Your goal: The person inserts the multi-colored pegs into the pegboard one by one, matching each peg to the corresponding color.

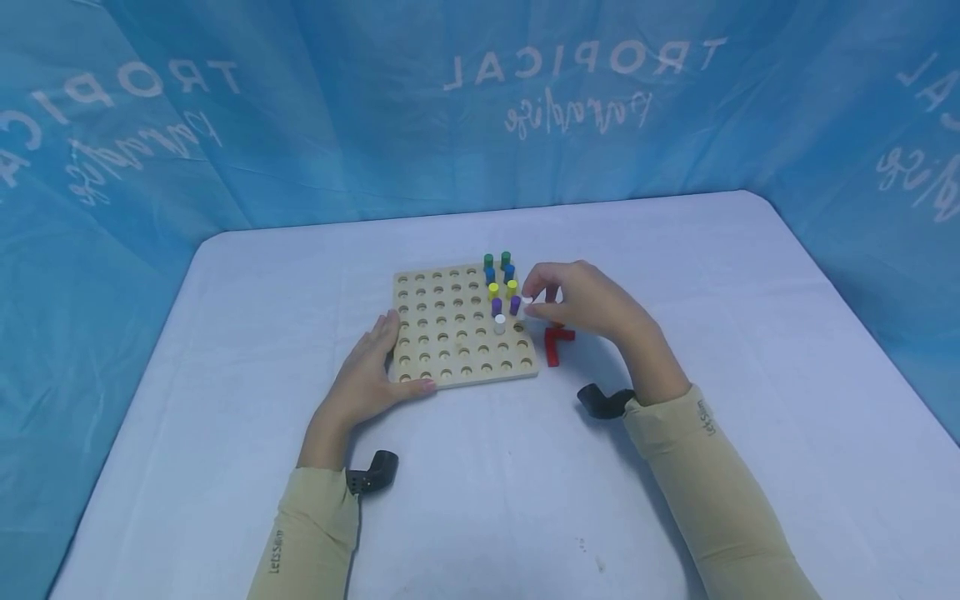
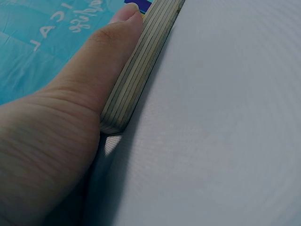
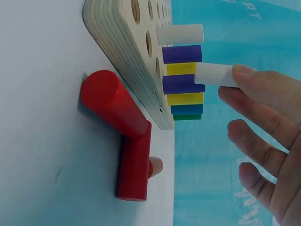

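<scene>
A wooden pegboard [image 1: 487, 380] lies on the table. My left hand [image 1: 366, 375] rests at its near-left corner, fingers along the left side and thumb on the front edge. My right hand [image 1: 592, 304] pinches a white peg [image 3: 214, 74] between thumb and forefinger, above the board's right side; the peg lies apart from the holes. Another white peg [image 1: 499, 325] stands in the board. Behind it stand pairs of purple pegs [image 1: 497, 307], yellow pegs [image 1: 493, 291], blue pegs [image 1: 490, 276] and green pegs [image 1: 488, 262], in the two right-hand columns.
Right of the board, red pegs [image 3: 134, 169] lie on the white-covered table [image 1: 480, 492], partly under my right hand. Another peg end [image 3: 156, 165] shows behind them. A blue printed curtain [image 1: 375, 150] hangs around the table. Each wrist wears a black camera [image 1: 603, 402].
</scene>
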`<state>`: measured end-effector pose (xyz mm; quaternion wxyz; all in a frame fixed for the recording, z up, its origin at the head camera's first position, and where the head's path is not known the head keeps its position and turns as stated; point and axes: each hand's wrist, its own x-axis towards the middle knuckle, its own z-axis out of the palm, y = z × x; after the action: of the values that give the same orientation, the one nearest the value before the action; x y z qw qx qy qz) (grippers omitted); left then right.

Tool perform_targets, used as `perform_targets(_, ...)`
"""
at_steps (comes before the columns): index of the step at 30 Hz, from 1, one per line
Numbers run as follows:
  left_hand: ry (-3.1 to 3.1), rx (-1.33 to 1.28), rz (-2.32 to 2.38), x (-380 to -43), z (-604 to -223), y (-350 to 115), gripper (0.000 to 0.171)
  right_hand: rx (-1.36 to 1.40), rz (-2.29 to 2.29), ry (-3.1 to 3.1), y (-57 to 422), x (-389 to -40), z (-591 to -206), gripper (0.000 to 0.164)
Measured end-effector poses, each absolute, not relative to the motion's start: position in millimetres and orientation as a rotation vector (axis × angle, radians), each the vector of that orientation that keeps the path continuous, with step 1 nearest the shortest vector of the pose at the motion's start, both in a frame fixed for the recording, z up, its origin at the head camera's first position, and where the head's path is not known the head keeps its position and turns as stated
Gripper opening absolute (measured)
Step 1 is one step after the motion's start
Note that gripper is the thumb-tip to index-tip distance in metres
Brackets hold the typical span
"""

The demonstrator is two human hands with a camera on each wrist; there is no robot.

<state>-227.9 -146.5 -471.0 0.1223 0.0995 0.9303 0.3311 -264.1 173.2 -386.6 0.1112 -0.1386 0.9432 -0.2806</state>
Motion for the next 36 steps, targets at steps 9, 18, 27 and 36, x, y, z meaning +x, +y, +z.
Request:
perform_targets(9,2.710,0.284,0.961,-228.3,-472.4,-147.4,0.132,-0.439,-0.817,2.776,170.6,-264.0,-387.8,0.019)
perform_targets(18,2.717,0.290,0.950,-228.7,-472.2,-146.8,0.132,-0.413,-0.799,2.765,168.7,-264.4,-388.9,0.017)
perform_targets(27,2.720,0.291,0.944,-228.5,-473.5,-148.1,0.132,-0.402,-0.769,2.748,166.4,-266.4,-394.3,0.016)
perform_targets(36,2.724,0.301,0.950,-228.8,-473.4,-148.2,0.131,-0.388,-0.747,2.719,165.4,-267.2,-395.5,0.016)
